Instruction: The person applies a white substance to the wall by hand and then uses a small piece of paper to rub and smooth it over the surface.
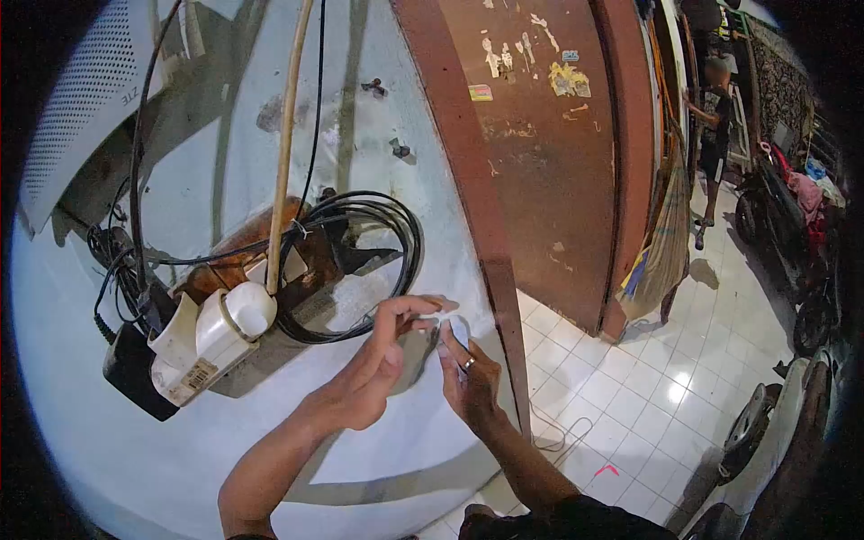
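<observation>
My left hand point(371, 364) reaches in with its thumb and fingers bent into a pinch. Its fingertips meet a small whitish thing point(441, 316), too small to name. Facing it, my right hand point(472, 376), with a ring on one finger, grips a small pale, flat piece point(460, 331) between thumb and fingers. Both sets of fingertips nearly touch in front of the pale wall point(396, 477). Left of them hangs a coil of black cable point(416, 256). Beyond it is a white power strip point(187, 373) with a white plug point(247, 310) and a black adapter point(135, 369).
A white ZTE router point(85, 99) is at upper left. A brown door point(540, 180) stands to the right, with a broom point(664, 238) beside it. Farther off, a person point(715, 126) stands on the tiled floor point(648, 396) near parked motorbikes point(774, 216).
</observation>
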